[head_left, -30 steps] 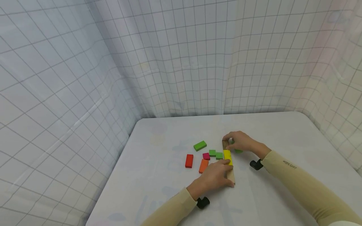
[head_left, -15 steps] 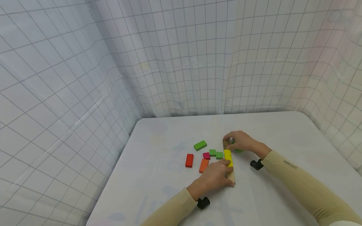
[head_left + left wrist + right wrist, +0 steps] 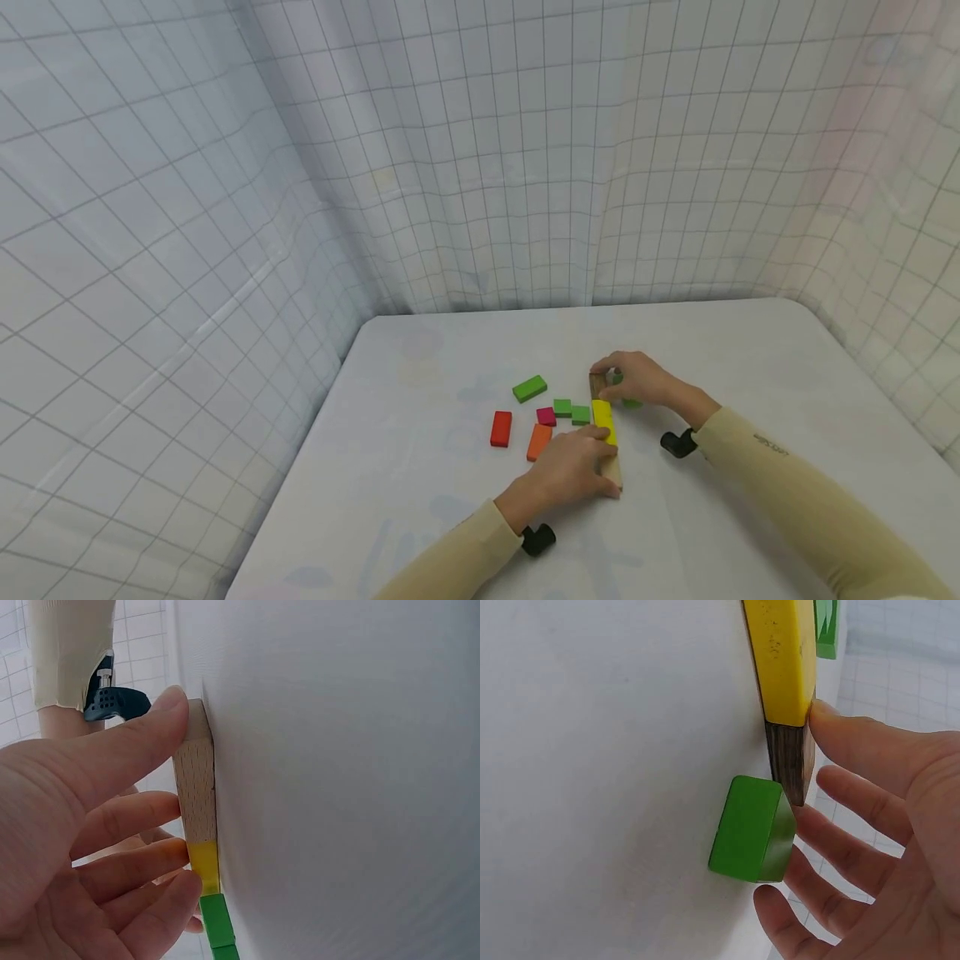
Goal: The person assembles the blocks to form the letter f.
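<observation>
A dark brown block [image 3: 597, 386], a yellow block [image 3: 603, 417] and a light wooden block [image 3: 612, 468] form one straight row on the table. My left hand [image 3: 566, 471] holds the near part: its thumb is against the end of the light block, while the fingers reach along to the yellow one. At the far end, my right hand [image 3: 641, 377] grips the dark brown block between thumb and fingers, the thumb near its joint with the yellow block. A green block [image 3: 748, 829] lies close beside the brown one, partly under the right hand in the head view.
Left of the row lie two small green blocks [image 3: 562, 407], a small crimson block [image 3: 546, 416], an orange block [image 3: 538, 442], a red block [image 3: 501, 428] and a longer green block [image 3: 529, 388]. Grid-patterned curtains [image 3: 480, 167] hang behind and beside the white table [image 3: 405, 400].
</observation>
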Action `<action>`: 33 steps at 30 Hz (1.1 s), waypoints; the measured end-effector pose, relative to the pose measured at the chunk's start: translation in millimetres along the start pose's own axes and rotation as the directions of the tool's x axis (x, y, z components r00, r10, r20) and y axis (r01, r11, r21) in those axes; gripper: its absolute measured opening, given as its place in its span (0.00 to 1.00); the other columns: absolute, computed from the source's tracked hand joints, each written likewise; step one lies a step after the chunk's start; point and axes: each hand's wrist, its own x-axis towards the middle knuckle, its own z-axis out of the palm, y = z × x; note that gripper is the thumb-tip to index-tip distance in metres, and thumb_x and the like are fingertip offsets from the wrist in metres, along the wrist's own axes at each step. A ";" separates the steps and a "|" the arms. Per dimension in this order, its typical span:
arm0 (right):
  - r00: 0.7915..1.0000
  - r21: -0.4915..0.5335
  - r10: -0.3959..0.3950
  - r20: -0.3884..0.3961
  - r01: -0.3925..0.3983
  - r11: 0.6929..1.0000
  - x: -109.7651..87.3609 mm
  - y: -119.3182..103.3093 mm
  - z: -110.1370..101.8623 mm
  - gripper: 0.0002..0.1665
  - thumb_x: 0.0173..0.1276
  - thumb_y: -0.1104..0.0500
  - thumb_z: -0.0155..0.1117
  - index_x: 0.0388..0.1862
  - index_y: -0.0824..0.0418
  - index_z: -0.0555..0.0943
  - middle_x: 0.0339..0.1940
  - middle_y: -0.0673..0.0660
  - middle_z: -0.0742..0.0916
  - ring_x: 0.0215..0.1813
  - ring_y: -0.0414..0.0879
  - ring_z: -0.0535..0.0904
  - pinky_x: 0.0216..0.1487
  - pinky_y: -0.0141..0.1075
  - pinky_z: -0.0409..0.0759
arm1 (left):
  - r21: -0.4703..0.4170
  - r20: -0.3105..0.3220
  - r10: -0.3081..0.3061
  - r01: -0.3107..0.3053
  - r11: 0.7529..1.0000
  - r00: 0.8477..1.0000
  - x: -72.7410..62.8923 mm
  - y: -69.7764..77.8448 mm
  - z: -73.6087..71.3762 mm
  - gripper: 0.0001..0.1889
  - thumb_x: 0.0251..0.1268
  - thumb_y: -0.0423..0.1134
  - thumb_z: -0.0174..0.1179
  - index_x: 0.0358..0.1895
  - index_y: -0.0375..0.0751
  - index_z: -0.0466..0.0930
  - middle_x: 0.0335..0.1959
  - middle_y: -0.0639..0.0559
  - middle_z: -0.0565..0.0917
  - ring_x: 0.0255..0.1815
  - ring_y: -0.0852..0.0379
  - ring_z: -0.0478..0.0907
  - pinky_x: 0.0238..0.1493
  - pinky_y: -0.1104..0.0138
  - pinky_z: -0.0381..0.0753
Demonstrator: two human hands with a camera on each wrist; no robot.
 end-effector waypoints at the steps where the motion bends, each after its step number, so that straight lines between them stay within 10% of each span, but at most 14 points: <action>1: 1.000 0.005 0.000 -0.003 0.000 1.000 -1.1 0.1 0.0 0.30 0.64 0.54 0.75 0.64 0.57 0.81 0.60 0.59 0.83 0.57 0.56 0.77 0.57 0.56 0.76 | -0.003 0.002 0.000 0.000 1.000 1.000 0.0 0.0 0.2 0.31 0.54 0.59 0.74 0.61 0.53 0.84 0.66 0.57 0.77 0.67 0.60 0.72 0.61 0.65 0.75; 33: 0.961 0.063 0.189 -0.203 -0.179 0.982 -29.4 11.1 3.6 0.33 0.60 0.51 0.77 0.62 0.64 0.80 0.44 0.64 0.84 0.42 0.56 0.80 0.38 0.47 0.80 | -0.004 -0.008 -0.013 0.013 1.000 1.000 1.0 -0.2 2.9 0.31 0.53 0.60 0.74 0.60 0.54 0.85 0.67 0.59 0.76 0.68 0.61 0.71 0.61 0.65 0.75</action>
